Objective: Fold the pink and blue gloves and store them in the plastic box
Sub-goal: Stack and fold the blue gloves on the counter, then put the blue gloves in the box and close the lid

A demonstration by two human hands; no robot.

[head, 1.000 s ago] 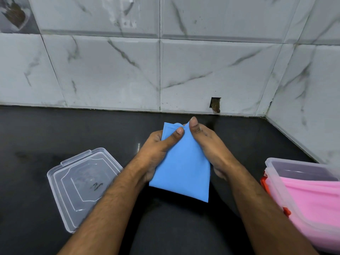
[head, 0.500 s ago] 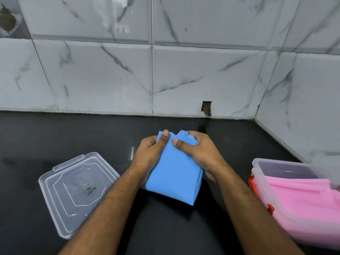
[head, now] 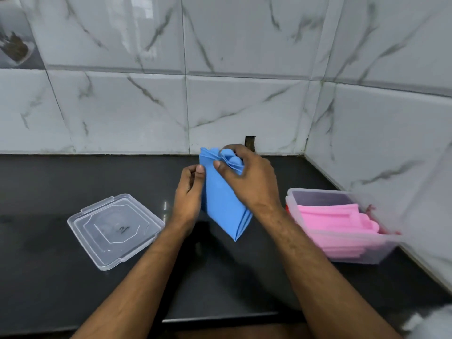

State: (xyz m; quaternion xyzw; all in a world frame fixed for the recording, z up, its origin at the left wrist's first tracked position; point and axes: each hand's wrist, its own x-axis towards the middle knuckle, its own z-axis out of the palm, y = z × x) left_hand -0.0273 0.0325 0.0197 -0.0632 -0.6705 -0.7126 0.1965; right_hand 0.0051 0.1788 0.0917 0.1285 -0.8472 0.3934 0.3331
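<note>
Over counter [head: 73, 182], right hand [head: 252, 182] pinches blue gloves [head: 222, 206].

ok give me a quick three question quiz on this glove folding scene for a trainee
1. True or false: the folded pink gloves already lie inside the clear plastic box.
2. Which hand grips the fingertip end of the folded blue gloves? A) left hand B) right hand C) neither
3. Fill in: the clear lid lies flat on the black counter to the person's ____ side.

Key
1. True.
2. B: the right hand pinches that end, and the left hand is beside the gloves' left edge, thumb at it.
3. Left.
</note>
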